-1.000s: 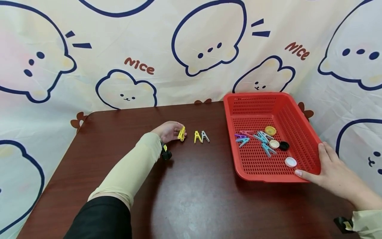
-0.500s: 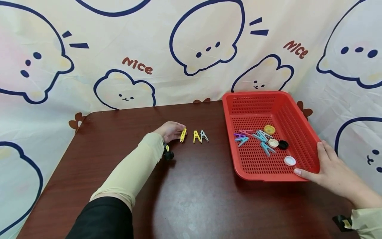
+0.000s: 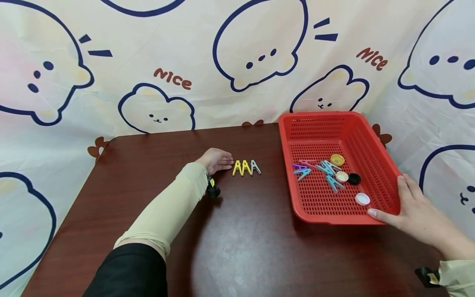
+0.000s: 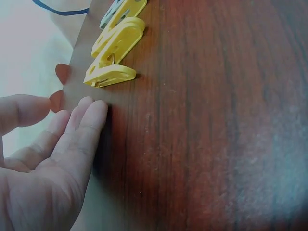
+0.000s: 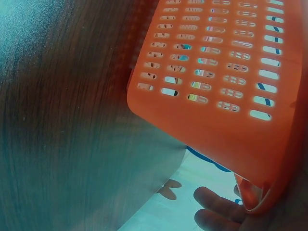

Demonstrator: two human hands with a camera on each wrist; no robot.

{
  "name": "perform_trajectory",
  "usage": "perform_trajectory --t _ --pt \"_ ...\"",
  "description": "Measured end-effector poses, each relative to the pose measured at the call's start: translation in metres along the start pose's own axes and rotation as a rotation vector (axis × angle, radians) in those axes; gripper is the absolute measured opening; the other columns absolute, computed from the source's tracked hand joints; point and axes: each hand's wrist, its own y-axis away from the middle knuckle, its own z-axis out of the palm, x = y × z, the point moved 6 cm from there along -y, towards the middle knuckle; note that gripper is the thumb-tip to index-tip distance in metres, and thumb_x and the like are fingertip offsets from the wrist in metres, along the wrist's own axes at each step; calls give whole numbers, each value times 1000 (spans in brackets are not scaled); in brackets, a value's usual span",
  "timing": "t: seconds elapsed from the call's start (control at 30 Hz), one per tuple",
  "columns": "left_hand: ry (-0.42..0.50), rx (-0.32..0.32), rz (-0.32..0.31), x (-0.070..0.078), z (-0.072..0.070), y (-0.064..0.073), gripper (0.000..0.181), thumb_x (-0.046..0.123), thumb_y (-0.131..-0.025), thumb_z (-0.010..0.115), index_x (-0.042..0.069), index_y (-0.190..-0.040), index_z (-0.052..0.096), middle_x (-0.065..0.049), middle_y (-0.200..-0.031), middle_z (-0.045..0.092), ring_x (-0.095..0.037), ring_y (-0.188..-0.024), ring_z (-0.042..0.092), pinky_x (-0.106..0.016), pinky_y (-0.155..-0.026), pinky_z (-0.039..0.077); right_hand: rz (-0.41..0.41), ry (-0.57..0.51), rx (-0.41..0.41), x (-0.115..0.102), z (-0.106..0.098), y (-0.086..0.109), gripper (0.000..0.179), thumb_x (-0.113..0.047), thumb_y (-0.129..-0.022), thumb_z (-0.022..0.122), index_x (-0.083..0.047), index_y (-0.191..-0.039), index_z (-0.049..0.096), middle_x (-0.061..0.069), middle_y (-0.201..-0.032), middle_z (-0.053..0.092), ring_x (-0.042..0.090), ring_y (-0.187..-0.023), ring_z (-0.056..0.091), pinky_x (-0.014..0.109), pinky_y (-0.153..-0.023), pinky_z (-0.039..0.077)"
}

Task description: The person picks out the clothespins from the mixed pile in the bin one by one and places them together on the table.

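My left hand lies just left of a short row of clothespins, fingers extended and holding nothing. Nearest to it stands a yellow clothespin, its legs spread. Beside that come a second yellow clothespin and a pale grey one. In the left wrist view, the fingertips stop short of the nearest yellow clothespin. My right hand grips the near right corner of a red plastic basket, thumb over the rim. The right wrist view shows two fingers under the basket's rim.
Inside the basket lie several blue clothespins, a purple one, and a pink one. Round caps are there too: yellow, black and white. A patterned cloth borders the brown table.
My left hand has set the yellow clothespin down at the left end of the row and let go of it. My right hand stays on the basket.
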Motion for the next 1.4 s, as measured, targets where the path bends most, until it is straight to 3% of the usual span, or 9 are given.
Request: perform_trajectory --t 0.23,0.37,0.47,0.6,0.73,1.03,1.13,1.4 --pt "-4 -4 7 8 4 0 40 9 -110 47 -10 -145 45 -25 -137 53 -31 -118 58 -43 -108 47 5 11 11 0 0 0 135 -62 -87 75 13 -154 -15 48 -151 0 69 -119 25 82 -83 41" --pt "-1 17 49 24 10 2 40 11 -110 46 -9 -145 46 -23 -137 54 -31 -119 58 -40 -104 50 -5 17 26 -1 -1 -1 135 -61 -86 76 13 -154 -13 48 -151 1 68 -120 26 82 -84 40" --pt "-3 4 96 40 23 5 42 13 -111 45 -9 -146 45 -25 -142 51 -35 -127 55 -39 -102 51 -10 16 32 -1 -1 -1 135 -60 -85 77 14 -154 -13 48 -151 3 68 -119 27 82 -84 41" --pt "-9 -44 155 60 49 10 44 12 -111 46 -10 -148 42 -29 -148 47 -40 -135 50 -41 -105 49 -14 13 34 -2 -3 -1 135 -60 -85 77 14 -155 -12 47 -151 3 67 -119 26 82 -84 41" --pt "-56 -82 209 77 79 16 41 11 -109 48 -9 -145 44 -28 -144 50 -38 -129 55 -43 -107 47 -12 4 29 -3 -3 -1 136 -61 -85 77 12 -155 -13 47 -151 3 67 -118 27 81 -83 41" --pt "-374 -132 363 110 156 36 24 15 -107 56 -1 -125 59 -16 -132 61 -29 -116 63 -35 -96 54 -5 1 12 -3 -2 0 134 -62 -87 74 11 -155 -14 46 -152 2 68 -120 27 82 -85 40" --pt "-439 -151 366 114 176 42 18 16 -106 58 4 -118 61 -11 -126 62 -27 -114 64 -32 -92 56 -6 -5 9 -3 -1 -1 134 -63 -86 74 11 -156 -14 46 -152 2 67 -120 27 81 -85 41" --pt "-569 -237 374 121 217 57 17 18 -106 60 7 -119 61 -7 -119 63 -24 -109 65 -28 -85 57 -15 -8 15 -3 -2 -1 135 -61 -86 76 12 -155 -14 46 -152 2 66 -119 26 80 -83 43"
